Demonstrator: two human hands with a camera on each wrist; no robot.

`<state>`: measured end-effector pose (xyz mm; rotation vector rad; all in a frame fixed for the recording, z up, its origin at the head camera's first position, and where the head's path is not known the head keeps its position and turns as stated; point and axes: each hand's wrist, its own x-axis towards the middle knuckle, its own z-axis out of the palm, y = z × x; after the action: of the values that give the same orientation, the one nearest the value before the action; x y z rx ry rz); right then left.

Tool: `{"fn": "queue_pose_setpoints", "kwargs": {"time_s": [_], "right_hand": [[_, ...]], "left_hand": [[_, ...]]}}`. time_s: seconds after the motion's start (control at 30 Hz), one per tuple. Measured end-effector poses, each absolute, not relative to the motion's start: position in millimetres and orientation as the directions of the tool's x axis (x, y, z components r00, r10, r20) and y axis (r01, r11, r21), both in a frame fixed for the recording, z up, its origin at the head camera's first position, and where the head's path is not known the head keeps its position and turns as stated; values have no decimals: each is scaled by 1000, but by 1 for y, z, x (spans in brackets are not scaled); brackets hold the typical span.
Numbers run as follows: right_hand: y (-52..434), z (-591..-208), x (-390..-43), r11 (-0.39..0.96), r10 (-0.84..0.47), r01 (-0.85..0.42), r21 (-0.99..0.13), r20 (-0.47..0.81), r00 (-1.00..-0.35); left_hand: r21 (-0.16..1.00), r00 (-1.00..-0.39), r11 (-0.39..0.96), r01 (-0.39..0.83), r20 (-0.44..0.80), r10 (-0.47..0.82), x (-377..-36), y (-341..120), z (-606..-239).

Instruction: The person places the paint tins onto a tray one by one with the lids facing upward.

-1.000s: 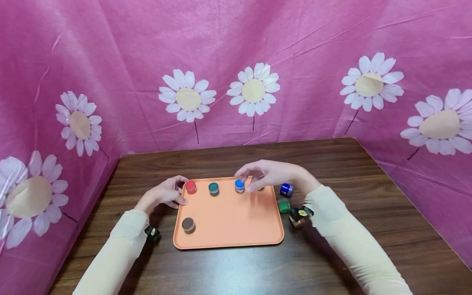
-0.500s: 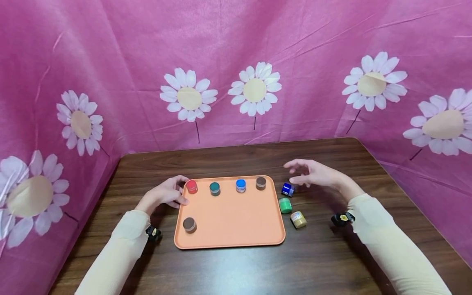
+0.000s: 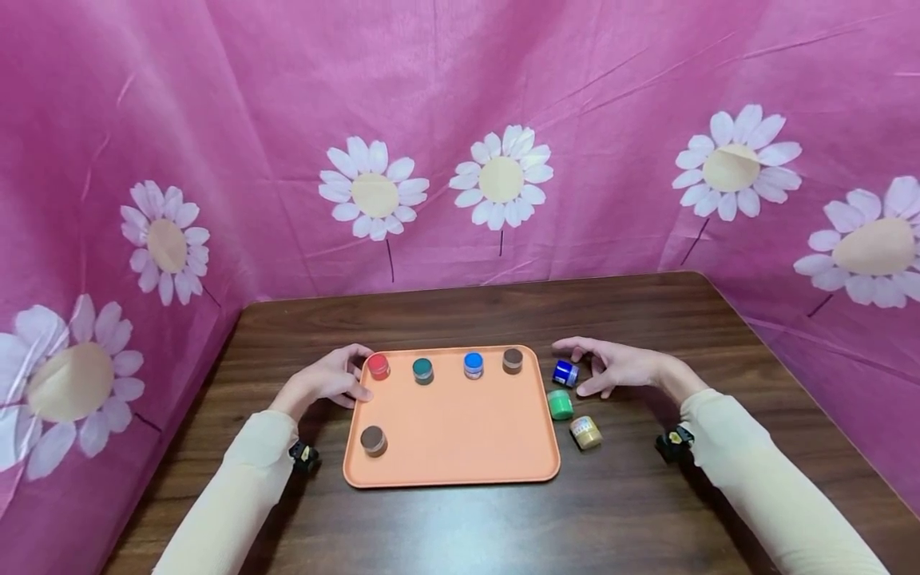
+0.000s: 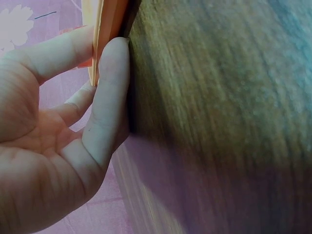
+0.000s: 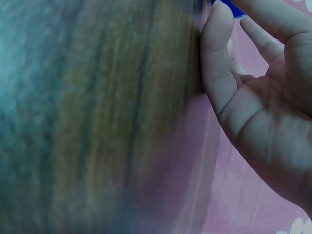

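Note:
An orange tray (image 3: pixel 460 447) lies on a dark wooden table. Its far row holds a red jar (image 3: pixel 377 366), a dark green jar (image 3: pixel 422 370), a light blue jar (image 3: pixel 473 364) and a brown jar (image 3: pixel 513 360). Another brown jar (image 3: pixel 373 440) stands at its near left. My left hand (image 3: pixel 354 377) pinches the tray's far left edge (image 4: pixel 105 29) between thumb and finger. My right hand (image 3: pixel 579 367) lies on the table right of the tray, its fingers loosely curved around a dark blue jar (image 3: pixel 565 373) that shows at my fingertips (image 5: pixel 217 19).
A green jar (image 3: pixel 561 404) and a tan jar (image 3: pixel 586 432) stand on the table just right of the tray. Pink daisy-print cloth walls the table at the back and both sides. Black wrist cameras (image 3: pixel 674 443) sit by each sleeve.
My right hand left the tray's far row, where the brown jar now stands alone, swung right and came down beside the dark blue jar. The left hand has stayed put.

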<state>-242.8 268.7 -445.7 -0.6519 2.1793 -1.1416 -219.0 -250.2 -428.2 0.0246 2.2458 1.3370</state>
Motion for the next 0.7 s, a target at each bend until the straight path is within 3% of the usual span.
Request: {"fn": "queue_pose_setpoints", "kwargs": {"time_s": [0.7], "right_hand": [[255,-441,-238,588,-610,-186,-787,-280,-741]], "left_hand": [[823,-862,519,-231,-421,283,-219,-250,-425]]}}
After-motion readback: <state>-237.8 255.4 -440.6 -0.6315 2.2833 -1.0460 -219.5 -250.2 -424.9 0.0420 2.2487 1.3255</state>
